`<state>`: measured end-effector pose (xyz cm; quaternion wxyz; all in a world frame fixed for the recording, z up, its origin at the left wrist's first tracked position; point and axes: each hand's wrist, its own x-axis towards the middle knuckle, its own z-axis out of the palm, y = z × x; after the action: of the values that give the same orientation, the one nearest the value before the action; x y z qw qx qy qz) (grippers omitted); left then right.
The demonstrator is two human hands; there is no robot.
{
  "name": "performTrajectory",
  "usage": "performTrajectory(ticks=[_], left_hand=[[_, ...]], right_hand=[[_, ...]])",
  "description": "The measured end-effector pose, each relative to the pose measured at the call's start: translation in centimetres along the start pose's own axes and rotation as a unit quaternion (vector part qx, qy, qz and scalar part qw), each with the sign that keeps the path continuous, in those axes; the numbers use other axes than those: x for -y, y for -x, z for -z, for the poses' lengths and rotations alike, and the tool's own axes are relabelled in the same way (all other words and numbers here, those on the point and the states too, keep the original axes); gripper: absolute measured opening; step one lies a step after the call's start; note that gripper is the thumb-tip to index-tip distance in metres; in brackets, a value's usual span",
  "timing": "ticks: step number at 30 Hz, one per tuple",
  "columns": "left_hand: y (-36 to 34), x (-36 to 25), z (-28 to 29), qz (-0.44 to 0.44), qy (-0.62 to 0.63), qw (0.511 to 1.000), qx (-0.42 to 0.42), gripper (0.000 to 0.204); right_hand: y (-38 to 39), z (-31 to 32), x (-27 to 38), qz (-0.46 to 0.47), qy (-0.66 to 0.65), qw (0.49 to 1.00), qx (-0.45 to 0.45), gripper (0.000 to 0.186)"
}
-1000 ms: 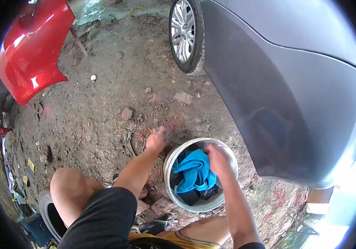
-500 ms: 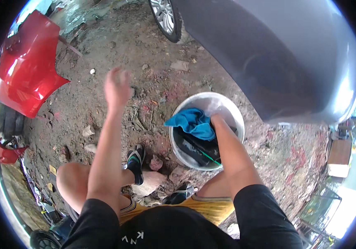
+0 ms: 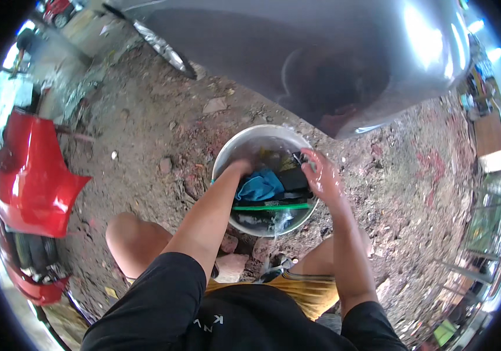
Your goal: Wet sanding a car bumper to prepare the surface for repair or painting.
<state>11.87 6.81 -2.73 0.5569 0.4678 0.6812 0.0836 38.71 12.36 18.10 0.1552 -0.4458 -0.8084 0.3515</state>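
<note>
A round pale metal basin (image 3: 221, 167) on the dirt ground holds water, a crumpled blue cloth (image 3: 260, 185) and a black object with a bright green strip (image 3: 271, 207) along it. My left hand (image 3: 242, 167) reaches down inside the basin beside the cloth, its fingers hidden. Wet and curled, my right hand (image 3: 322, 175) is at the basin's right rim, fingers closed on a dark end of the black object (image 3: 293, 179). How much of that object lies underwater I cannot tell. Water splashes near the basin's front edge.
Above the basin hangs the lower corner of a grey car body (image 3: 344, 76). A red bumper (image 3: 37, 172) stands at the left, with dark tyres (image 3: 34, 250) below it. Stones (image 3: 231, 266) lie by my feet. A brown box (image 3: 490, 140) is at the far right.
My left hand has come from the open air at the left into the basin. My right hand has risen to the right rim, and the black object with its green strip has turned.
</note>
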Motion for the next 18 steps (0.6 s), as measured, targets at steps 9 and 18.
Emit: performTrajectory(ticks=[9,18], left_hand=[[2.5,1.6,-1.9,-0.153,-0.042,0.986,0.053,0.023],[2.9,4.9,2.7,-0.09,0.385,0.89,0.225,0.024]], right_hand=[[1.6,-4.6,-0.7,0.121,-0.047,0.97,-0.203,0.017],[0.4,-3.0,5.0,0.126,-0.07,0.975,-0.17,0.022]])
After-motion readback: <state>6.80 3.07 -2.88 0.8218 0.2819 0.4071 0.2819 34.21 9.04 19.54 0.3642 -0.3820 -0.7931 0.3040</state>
